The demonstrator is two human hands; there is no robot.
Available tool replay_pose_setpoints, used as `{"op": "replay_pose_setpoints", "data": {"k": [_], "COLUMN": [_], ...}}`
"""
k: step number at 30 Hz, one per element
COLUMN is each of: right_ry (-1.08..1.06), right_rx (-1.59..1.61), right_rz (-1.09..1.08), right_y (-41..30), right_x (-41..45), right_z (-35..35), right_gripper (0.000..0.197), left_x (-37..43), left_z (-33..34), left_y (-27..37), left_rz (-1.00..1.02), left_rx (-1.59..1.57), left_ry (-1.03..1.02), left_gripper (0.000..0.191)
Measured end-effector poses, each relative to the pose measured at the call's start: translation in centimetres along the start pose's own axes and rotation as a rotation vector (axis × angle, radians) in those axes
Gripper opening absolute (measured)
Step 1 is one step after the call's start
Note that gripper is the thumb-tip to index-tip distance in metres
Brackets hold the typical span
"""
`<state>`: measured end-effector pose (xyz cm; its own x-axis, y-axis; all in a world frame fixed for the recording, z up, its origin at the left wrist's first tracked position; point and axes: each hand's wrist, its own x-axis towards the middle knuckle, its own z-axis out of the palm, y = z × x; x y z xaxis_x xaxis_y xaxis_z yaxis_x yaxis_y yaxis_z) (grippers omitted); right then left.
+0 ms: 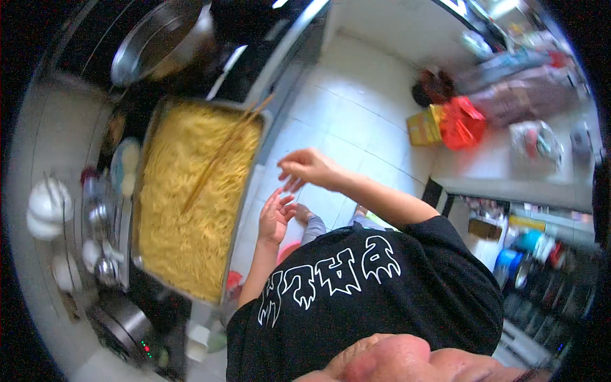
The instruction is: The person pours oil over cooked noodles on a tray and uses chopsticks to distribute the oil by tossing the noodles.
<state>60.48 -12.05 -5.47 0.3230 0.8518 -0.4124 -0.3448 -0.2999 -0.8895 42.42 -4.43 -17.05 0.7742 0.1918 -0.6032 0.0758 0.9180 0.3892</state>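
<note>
A large rectangular metal tray (183,295) is filled with yellow noodles (186,176). Across the noodles lies a pair of long wooden chopsticks (219,160), their upper ends passing over the tray's corner. My left hand (277,217) is just right of the tray, palm turned up and fingers apart, with nothing in it. Slightly above it hovers my right hand (308,169), fingers loosely bent and also holding nothing. The two hands are close together over the tiled floor, and neither touches the tray.
A big metal pot (191,45) stands beyond the tray on a dark stovetop. Ladles and other metal utensils (100,215) hang or stand along the left wall. A round dark appliance with lights (121,324) sits at lower left. Across the floor are a red bag (460,124) and a yellow box (424,129).
</note>
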Motion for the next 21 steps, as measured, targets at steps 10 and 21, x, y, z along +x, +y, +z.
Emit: {"op": "replay_pose_setpoints", "data": {"k": [10, 21], "right_ry": [0.459, 0.736], "right_rx": [0.343, 0.583], "right_rz": [-0.078, -0.323], "right_y": [4.7, 14.1], "right_x": [-31.0, -56.6], "right_z": [-26.4, -42.5], "right_gripper": [0.033, 0.026], "left_x": [7.7, 6.7], "left_z": [26.6, 52.6], "left_y": [-17.0, -46.2], "left_rz": [-0.211, -0.475], "left_rx": [0.379, 0.84], "left_ry": [-0.234, -0.492], "left_gripper": [0.036, 0.043]}}
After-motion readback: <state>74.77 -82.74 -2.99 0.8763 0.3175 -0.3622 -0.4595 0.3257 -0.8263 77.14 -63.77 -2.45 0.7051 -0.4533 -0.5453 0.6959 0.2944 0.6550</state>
